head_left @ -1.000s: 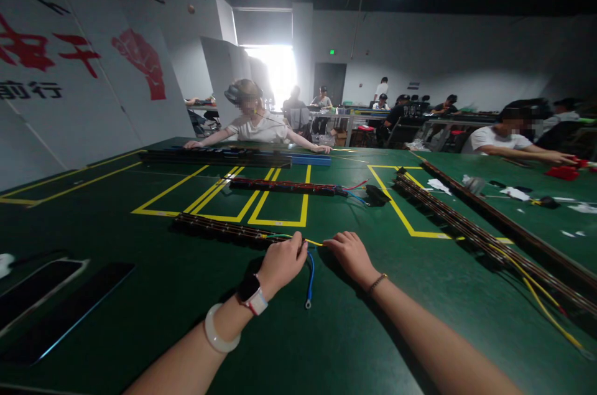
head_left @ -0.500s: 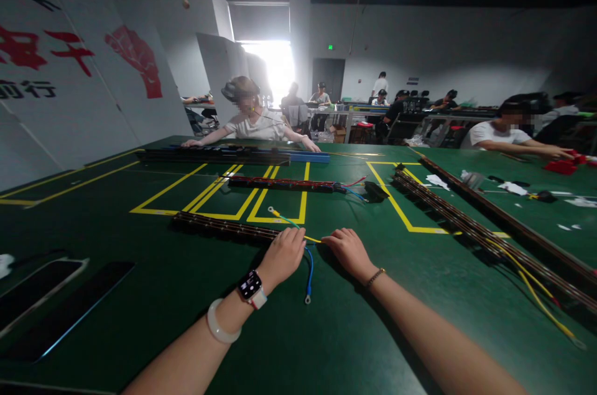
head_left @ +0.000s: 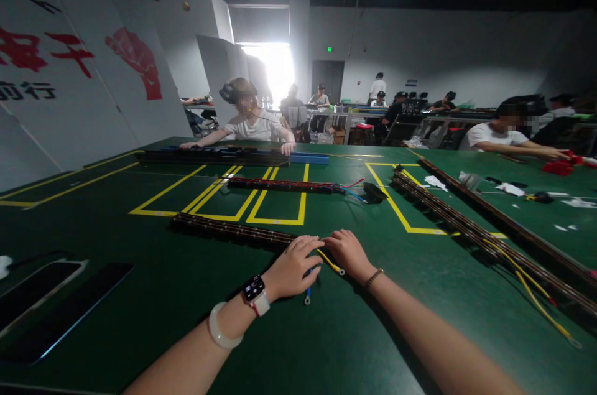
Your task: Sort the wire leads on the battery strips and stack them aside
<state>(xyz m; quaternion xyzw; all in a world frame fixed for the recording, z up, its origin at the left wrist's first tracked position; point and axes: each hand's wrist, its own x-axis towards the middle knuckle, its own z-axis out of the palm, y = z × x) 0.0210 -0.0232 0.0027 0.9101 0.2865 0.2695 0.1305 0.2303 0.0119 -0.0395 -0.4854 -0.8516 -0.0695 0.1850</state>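
A long dark strip (head_left: 233,228) with metal lines along it lies on the green table, its near right end hidden under my left hand (head_left: 291,265). My left hand has its fingers apart and reaching across the strip's wires. A blue wire (head_left: 308,292) with a ring terminal hangs out below that hand. Fingertips of my right hand (head_left: 347,252) are closed beside the left fingertips; what they hold, if anything, is hidden. Between the hands, a yellow wire (head_left: 329,260) runs toward me and ends in a ring terminal. The green wire is out of sight.
Another strip with red and blue wires (head_left: 284,185) lies beyond. Two long strips (head_left: 448,214) run along the right, with yellow wires (head_left: 527,283). Dark flat devices (head_left: 79,308) lie at left. A co-worker (head_left: 256,124) reaches over long bars across the green table (head_left: 261,351).
My left hand has shifted slightly right and its fingers have spread. The yellow terminal end now points toward me; the green wire and its terminal have gone from view. The co-worker's hand moved left.
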